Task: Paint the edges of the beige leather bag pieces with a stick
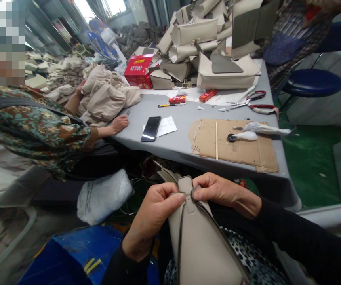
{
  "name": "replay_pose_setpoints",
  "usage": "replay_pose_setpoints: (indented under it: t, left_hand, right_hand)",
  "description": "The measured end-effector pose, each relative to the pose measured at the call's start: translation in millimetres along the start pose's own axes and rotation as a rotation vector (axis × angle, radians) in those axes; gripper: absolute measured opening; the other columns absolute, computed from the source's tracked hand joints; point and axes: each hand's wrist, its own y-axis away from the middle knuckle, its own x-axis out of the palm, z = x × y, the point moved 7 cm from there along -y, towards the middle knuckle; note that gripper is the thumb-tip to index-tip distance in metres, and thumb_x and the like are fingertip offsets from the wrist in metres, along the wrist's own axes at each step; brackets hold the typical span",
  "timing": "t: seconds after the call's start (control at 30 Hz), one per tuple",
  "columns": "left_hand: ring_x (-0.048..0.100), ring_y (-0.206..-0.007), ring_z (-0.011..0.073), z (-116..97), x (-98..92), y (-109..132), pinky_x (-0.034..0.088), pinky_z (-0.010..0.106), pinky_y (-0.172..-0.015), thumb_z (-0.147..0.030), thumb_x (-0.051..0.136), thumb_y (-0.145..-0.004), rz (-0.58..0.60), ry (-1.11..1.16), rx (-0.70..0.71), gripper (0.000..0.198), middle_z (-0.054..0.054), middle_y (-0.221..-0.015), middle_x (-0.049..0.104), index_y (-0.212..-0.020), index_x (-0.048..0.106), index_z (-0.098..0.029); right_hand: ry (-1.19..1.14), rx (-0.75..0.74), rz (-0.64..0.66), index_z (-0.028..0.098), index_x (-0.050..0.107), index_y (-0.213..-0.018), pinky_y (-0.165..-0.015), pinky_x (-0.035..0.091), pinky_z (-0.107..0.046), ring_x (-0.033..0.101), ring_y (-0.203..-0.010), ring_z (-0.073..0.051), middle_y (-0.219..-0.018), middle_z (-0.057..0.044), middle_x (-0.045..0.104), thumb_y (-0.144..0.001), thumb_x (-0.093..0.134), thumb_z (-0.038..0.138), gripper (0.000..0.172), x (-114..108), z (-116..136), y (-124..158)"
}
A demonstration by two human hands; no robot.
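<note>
A beige leather bag [201,241] lies in my lap, its top end pointing away from me. My left hand [151,215] is closed and pinches the left side of the bag's top tab. My right hand [220,192] is also closed and pinches the right side of the same tab, thumb against the dark zip edge. Both hands sit just below the front edge of the grey table [173,144].
On the table lie a black phone [151,128] on paper, a cardboard sheet [235,144] with a white-handled tool [243,137], scissors [252,97] and piled beige bags [206,43]. A person in a patterned top [36,126] sits at the left, handling a bag. A blue stool [313,83] stands at the right.
</note>
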Motion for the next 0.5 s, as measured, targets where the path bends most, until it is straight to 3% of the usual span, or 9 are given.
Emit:
replay_pose_setpoints:
  t: [0.27, 0.5]
  left_hand:
    - [0.042, -0.059, 0.0104, 4.8, -6.3, 1.5, 0.03, 0.022, -0.054, -0.046, 0.078, -0.076, -0.044, -0.014, 0.038, 0.037, -0.001, -0.065, 0.052, -0.069, 0.057, -0.016]
    - [0.042, -0.059, 0.0106, 28.2, -12.6, 1.4, 0.031, 0.022, -0.055, -0.048, 0.079, -0.075, -0.064, 0.028, 0.036, 0.039, -0.001, -0.065, 0.053, -0.07, 0.057, -0.016]
  right_hand:
    - [-0.042, -0.003, -0.026, 0.014, 0.064, -0.072, -0.055, 0.033, -0.021, 0.042, -0.056, -0.008, -0.06, 0.005, 0.052, -0.065, 0.09, 0.048, 0.044, 8.8, -7.5, -2.5]
    - [-0.108, -0.006, -0.03, 0.015, 0.061, -0.074, -0.054, 0.035, -0.02, 0.045, -0.054, -0.007, -0.062, 0.005, 0.055, -0.065, 0.088, 0.054, 0.049, 11.8, -29.9, -9.2]
